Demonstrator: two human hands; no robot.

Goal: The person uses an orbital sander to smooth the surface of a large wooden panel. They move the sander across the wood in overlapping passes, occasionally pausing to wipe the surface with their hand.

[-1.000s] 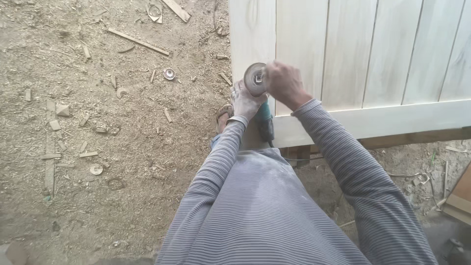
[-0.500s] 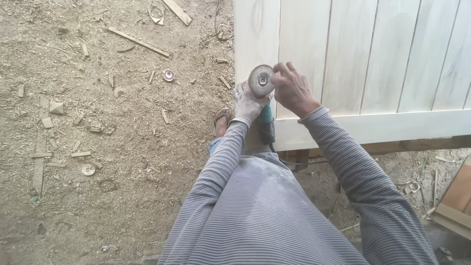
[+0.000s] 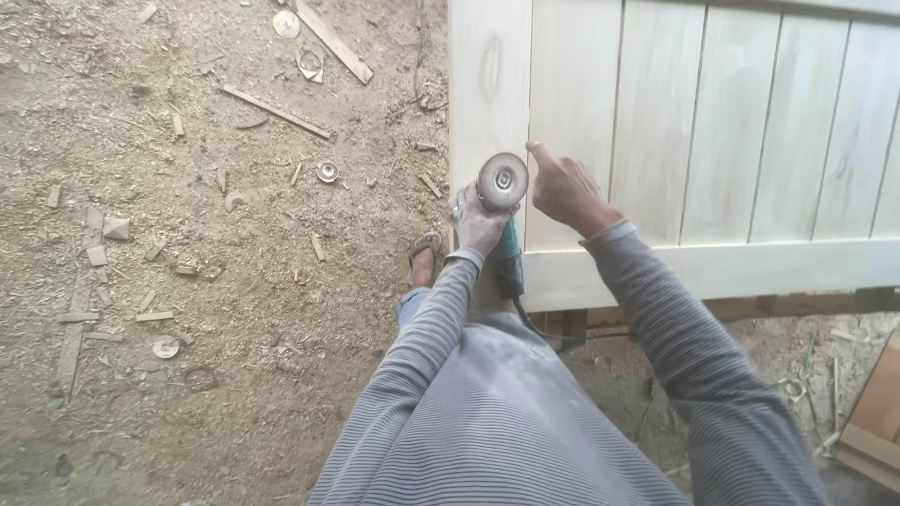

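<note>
On the far left we see the dirt floor, soft and grainy under a layer of sawdust, scattered with pale wood offcuts, thin strips and a few small round discs. A long slim stick lies at a slant near the top, and a small metal ring-shaped piece sits on the sawdust just left of the panel's edge. A sandalled foot shows below that.

Moving right, our left hand is closed around the body of an angle grinder, held upright against the left edge of the panel; its teal casing runs down under the wrist and a dark cord trails off below. The grinder's round sanding disc, dusty beige with a metal hub, faces up at us.

Our right hand is loosely curled and holds nothing; its fingertips sit at the rim of the disc, whether touching it we cannot tell.

Beyond both hands spreads the wooden panel, smooth pale vertical boards with narrow grooves, framed by a flat rail along the bottom. Both sleeves are grey with fine stripes.
</note>
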